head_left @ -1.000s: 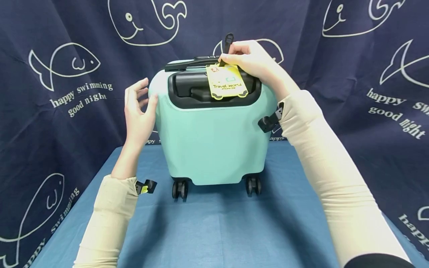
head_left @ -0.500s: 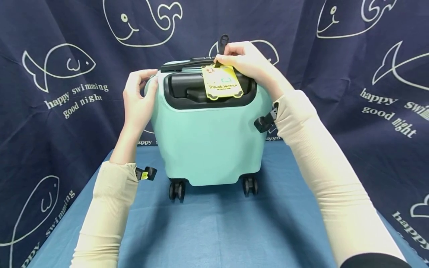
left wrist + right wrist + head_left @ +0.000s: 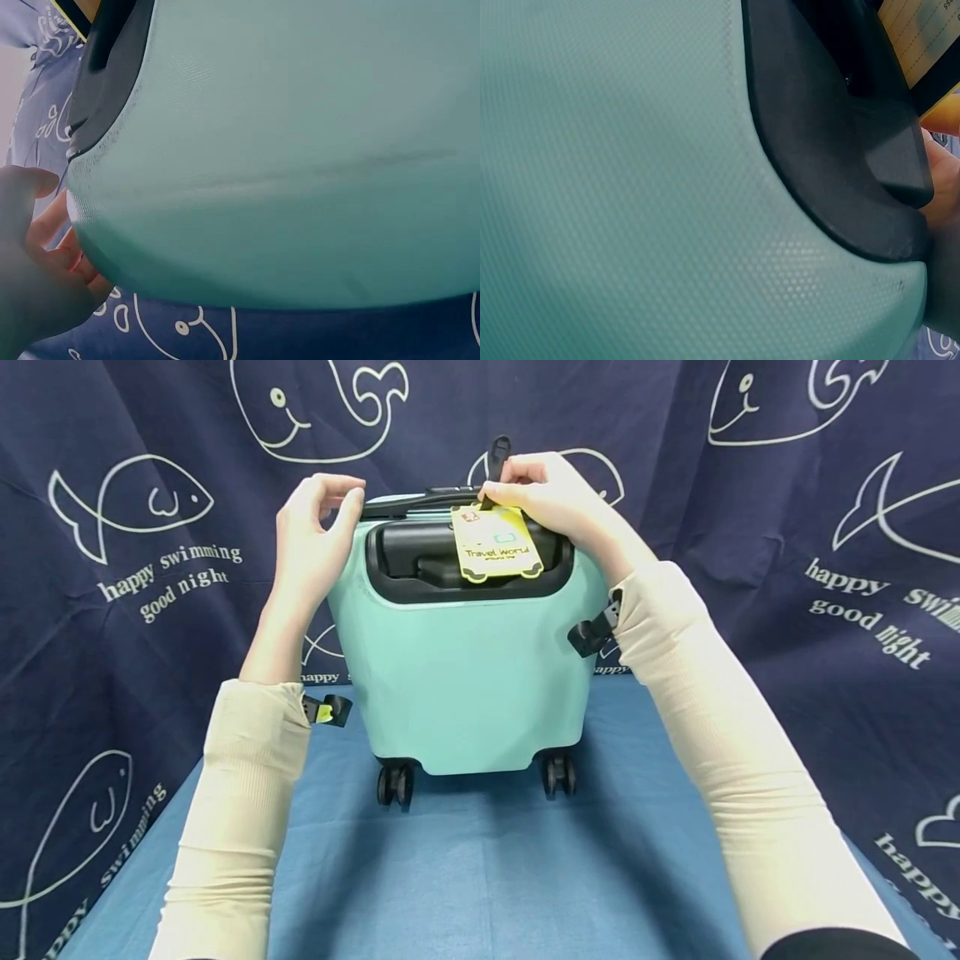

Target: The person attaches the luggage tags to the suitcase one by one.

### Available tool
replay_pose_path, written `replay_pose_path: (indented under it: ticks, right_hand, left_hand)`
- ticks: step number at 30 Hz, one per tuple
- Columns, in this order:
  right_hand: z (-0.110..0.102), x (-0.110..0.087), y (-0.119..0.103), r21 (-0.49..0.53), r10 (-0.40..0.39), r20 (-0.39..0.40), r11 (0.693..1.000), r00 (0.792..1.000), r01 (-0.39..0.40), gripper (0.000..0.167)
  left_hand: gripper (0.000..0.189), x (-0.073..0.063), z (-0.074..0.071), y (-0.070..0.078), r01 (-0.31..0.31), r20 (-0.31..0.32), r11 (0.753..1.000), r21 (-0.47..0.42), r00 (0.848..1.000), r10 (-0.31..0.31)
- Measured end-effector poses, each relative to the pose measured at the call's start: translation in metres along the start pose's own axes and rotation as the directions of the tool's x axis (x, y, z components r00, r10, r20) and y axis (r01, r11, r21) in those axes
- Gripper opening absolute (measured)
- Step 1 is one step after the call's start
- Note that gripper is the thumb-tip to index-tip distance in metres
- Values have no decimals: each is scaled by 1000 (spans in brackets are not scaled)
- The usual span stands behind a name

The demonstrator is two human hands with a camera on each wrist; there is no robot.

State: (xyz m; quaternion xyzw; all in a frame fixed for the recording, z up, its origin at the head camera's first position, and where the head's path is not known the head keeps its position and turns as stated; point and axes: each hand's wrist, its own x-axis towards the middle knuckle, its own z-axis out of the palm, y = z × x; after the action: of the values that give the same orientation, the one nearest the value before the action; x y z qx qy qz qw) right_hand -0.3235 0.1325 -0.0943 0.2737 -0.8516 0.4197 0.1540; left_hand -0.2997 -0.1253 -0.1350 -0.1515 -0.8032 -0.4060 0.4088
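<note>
A mint-green suitcase [image 3: 465,685] stands upright on its black wheels in the middle of the head view. My right hand [image 3: 558,497] pinches the black strap [image 3: 498,456] of a yellow luggage tag [image 3: 497,547] between thumb and fingers, close over the top handle. The tag hangs in front of the black recess [image 3: 408,560], its "Travel World" print facing me. At the upper left corner is my left hand [image 3: 311,543], fingers bent loosely near the left end of the black top handle [image 3: 408,506]. In the left wrist view its fingers [image 3: 64,232] reach around the suitcase's rounded corner, pinching nothing.
The suitcase stands on a blue cloth [image 3: 442,877]. Behind and at both sides hangs a dark blue curtain [image 3: 180,410] with white whale and fish drawings. Small black wrist cameras [image 3: 327,710] jut from both sleeves.
My left hand has risen along the suitcase's left side to its top corner by the handle. The right hand keeps its pinch on the strap. The whole view has shifted slightly.
</note>
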Motion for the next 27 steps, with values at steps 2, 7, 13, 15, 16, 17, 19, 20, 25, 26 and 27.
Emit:
replay_pose_path:
  ticks: [2,7,13,15,16,17,19,20,25,26,27]
  right_hand:
    - [0,0,-1,-2,0,3,1000,1000,0,25]
    - [0,1,-1,-18,0,1,1000,1000,0,27]
    - [1,0,-2,25,15,8,1000,1000,-15,27]
    - [1,0,-2,35,17,8,999,1000,-17,27]
    - [2,0,-2,36,16,7,999,1000,-16,27]
    - [2,0,-2,35,12,5,999,1000,-12,27]
    - [2,0,-2,32,4,1,999,1000,-4,27]
    - [2,0,-2,29,0,-1,1000,1000,0,28]
    - [2,0,-2,5,-12,-8,1000,1000,12,27]
    - [2,0,-2,1,-14,-9,1000,1000,14,27]
    - [3,-1,-2,1,-15,-7,1000,1000,15,27]
  left_hand:
    - [26,5,1,3,6,10,1000,2,1000,-6]
    - [26,15,6,13,7,53,1000,-25,999,-5]
    - [28,28,14,25,23,119,1000,-7,993,-22]
    - [29,32,17,27,18,140,1000,10,990,-19]
    - [29,35,18,29,15,150,1000,20,989,-18]
    - [29,37,20,30,11,161,999,32,987,-16]
    - [30,42,22,32,-2,178,998,60,984,-9]
    - [30,44,24,33,-8,185,997,76,983,-6]
    - [28,51,32,36,-45,224,991,126,975,16]
    - [28,52,34,36,-53,232,990,133,972,21]
    - [28,52,35,36,-60,241,989,138,970,25]
